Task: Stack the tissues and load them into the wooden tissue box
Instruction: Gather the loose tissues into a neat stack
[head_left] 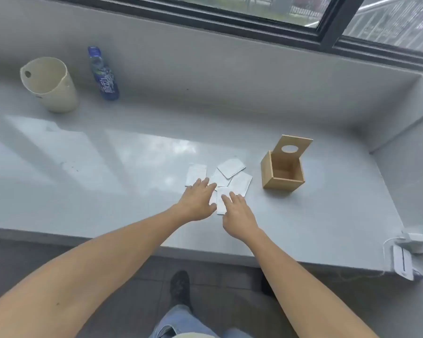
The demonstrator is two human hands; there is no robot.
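Several white folded tissues point(231, 167) lie scattered on the grey ledge point(83, 167), some overlapping. To their right stands the wooden tissue box point(282, 175), open, with its lid point(292, 148) tipped up at the back; the lid has a round hole. The box looks empty inside. My left hand point(197, 202) lies flat with straight fingers, its tips reaching the leftmost tissue point(195, 175). My right hand point(237, 214) has straight fingers resting on the nearest tissue point(222, 200). Neither hand grips anything.
A cream plastic bin point(50, 85) and a blue drink bottle point(103, 74) stand at the back left of the ledge. A window frame runs along the back wall. A white charger and cable point(412, 240) sit at the ledge's right end. The floor lies below.
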